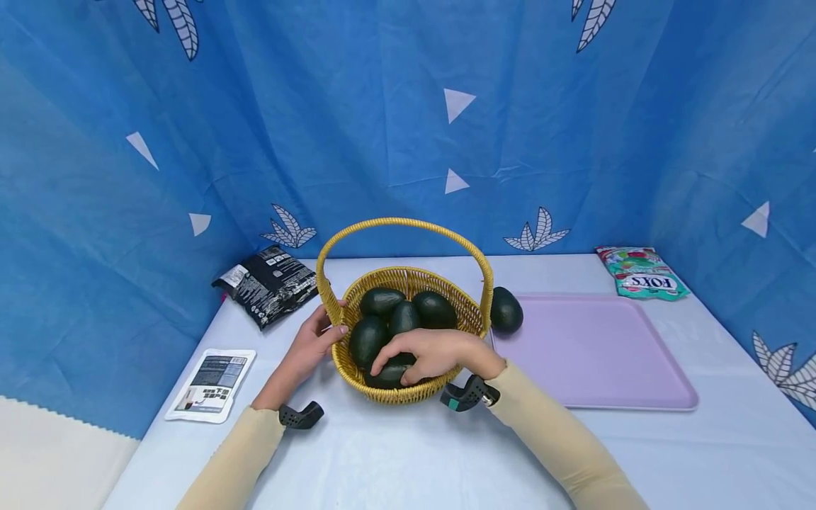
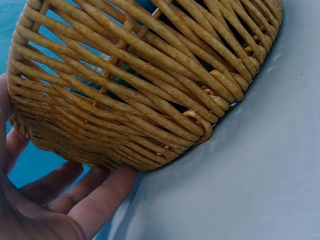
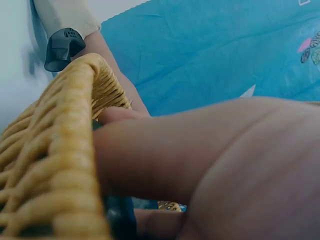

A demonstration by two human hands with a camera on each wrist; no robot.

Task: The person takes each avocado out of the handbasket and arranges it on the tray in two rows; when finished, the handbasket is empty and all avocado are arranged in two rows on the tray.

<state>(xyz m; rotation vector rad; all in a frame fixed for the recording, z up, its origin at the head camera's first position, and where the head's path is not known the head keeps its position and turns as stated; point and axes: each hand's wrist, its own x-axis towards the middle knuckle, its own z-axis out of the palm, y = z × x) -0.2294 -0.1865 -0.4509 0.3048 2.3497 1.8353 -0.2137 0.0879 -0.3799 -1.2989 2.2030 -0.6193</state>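
Note:
A yellow wicker basket (image 1: 398, 398) with a tall arched handle stands on the table and holds several dark green avocados (image 1: 367, 341). My left hand (image 1: 314, 341) grips the basket's left side by the handle's foot, thumb at the rim; in the left wrist view its fingers (image 2: 102, 200) lie along the woven outside. Reaching in over the front right rim, my right hand (image 1: 436, 352) has fingers and thumb curled about the front avocado (image 1: 384, 377). Much of that avocado is hidden beneath the hand. In the right wrist view the hand (image 3: 240, 165) fills the foreground, close beside the rim.
Right of the basket lies a lilac tray (image 1: 589, 354), with one avocado (image 1: 506, 312) at its back left corner. A green Fox's bag (image 1: 640, 273) is behind the tray. At the left are a crumpled black packet (image 1: 270, 283) and a white pouch (image 1: 212, 384). Blue cloth (image 1: 408, 127) hangs behind.

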